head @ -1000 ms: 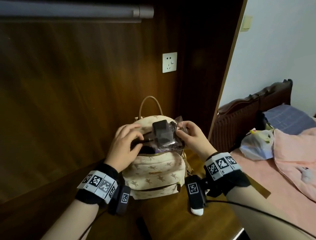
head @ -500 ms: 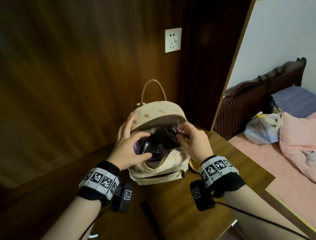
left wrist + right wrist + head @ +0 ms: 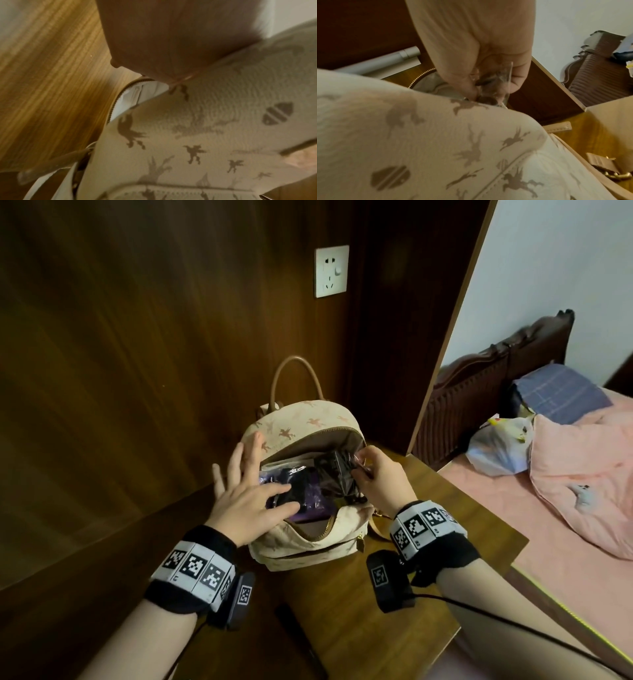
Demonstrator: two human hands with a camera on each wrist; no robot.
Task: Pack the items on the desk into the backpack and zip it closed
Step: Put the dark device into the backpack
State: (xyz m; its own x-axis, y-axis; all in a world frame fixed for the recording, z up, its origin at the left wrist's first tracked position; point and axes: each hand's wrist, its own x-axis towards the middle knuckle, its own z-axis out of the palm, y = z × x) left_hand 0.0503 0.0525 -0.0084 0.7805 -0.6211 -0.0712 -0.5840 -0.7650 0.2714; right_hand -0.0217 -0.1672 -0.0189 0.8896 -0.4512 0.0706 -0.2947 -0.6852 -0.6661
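Note:
A cream backpack with a horse print stands unzipped on the wooden desk, its tan handle up. Inside its mouth lies a clear plastic bag with a black charger and dark items. My right hand pinches the edge of that plastic bag at the right side of the opening. My left hand is spread flat, fingers straight, pressing on the dark contents at the left of the opening. In the left wrist view the backpack front and its zipper edge fill the frame.
A dark wood wall with a white socket rises right behind the backpack. To the right, past the desk's edge, is a bed with pink bedding and a plastic bag. A tan strap with a gold chain lies on the desk.
The bagged charger has gone down from above the backpack into its opening. My left hand has flattened out onto the contents. The camera has tilted down and moved closer.

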